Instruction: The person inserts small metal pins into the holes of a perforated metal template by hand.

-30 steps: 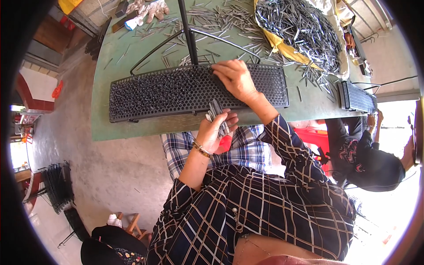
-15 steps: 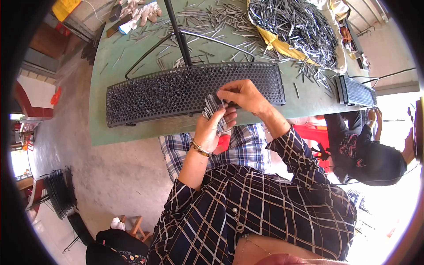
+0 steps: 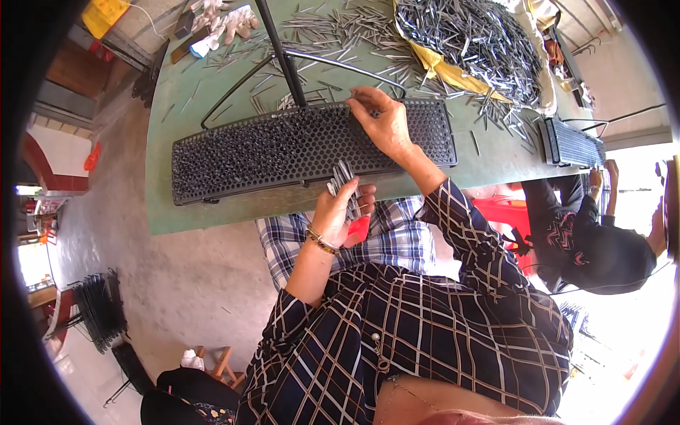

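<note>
A bunch of thin grey metal strips (image 3: 345, 178) stands in my left hand (image 3: 338, 212), gripped between thumb and fingers just below the rack's near edge. Over the far edge of a long black rack full of round holes (image 3: 329, 145), my right hand (image 3: 382, 124) is raised with its thumb and fingertips bent together. Whatever those fingertips hold, if anything, is too small to make out. Strip ends crowd the holes in the rack's left part, while bare holes show around its middle.
The rack lies on a green table (image 3: 205, 216), with a black metal stand (image 3: 288, 74) behind it. Loose strips are scattered beyond, beside a large heap (image 3: 471, 46) in a sack. White gloves (image 3: 230, 27) lie far left. A co-worker (image 3: 602, 244) sits right by another rack (image 3: 575, 145).
My right hand has lifted away from the strips in my left hand, moving up over the rack's far edge. My left hand keeps its hold and has barely moved.
</note>
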`<state>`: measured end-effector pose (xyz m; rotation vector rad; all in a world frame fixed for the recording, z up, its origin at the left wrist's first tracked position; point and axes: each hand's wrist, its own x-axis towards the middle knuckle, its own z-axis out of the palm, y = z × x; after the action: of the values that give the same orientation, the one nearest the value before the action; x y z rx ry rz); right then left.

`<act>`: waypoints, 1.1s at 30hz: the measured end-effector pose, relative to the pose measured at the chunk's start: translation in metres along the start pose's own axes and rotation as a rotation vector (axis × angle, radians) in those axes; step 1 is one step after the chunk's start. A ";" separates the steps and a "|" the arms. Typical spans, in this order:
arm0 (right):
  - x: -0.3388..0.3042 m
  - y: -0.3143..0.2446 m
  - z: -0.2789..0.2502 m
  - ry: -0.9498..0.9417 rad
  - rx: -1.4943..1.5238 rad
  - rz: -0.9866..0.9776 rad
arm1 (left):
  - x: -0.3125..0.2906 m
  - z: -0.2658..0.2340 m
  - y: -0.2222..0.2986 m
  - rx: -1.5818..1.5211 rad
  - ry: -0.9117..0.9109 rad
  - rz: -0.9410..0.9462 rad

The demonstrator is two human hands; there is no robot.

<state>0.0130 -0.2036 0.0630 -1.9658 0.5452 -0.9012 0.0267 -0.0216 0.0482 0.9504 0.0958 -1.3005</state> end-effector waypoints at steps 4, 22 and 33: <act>-0.003 -0.007 0.003 -0.004 0.052 0.027 | -0.001 0.000 0.002 0.014 -0.016 0.018; -0.005 0.002 -0.004 -0.085 -0.428 -0.488 | 0.002 -0.002 -0.002 0.015 -0.042 0.033; -0.008 -0.002 -0.005 -0.098 -0.513 -0.513 | -0.001 0.005 -0.001 0.038 -0.044 0.044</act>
<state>0.0042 -0.2003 0.0639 -2.6760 0.2222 -1.0331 0.0229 -0.0244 0.0514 0.9508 0.0161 -1.2858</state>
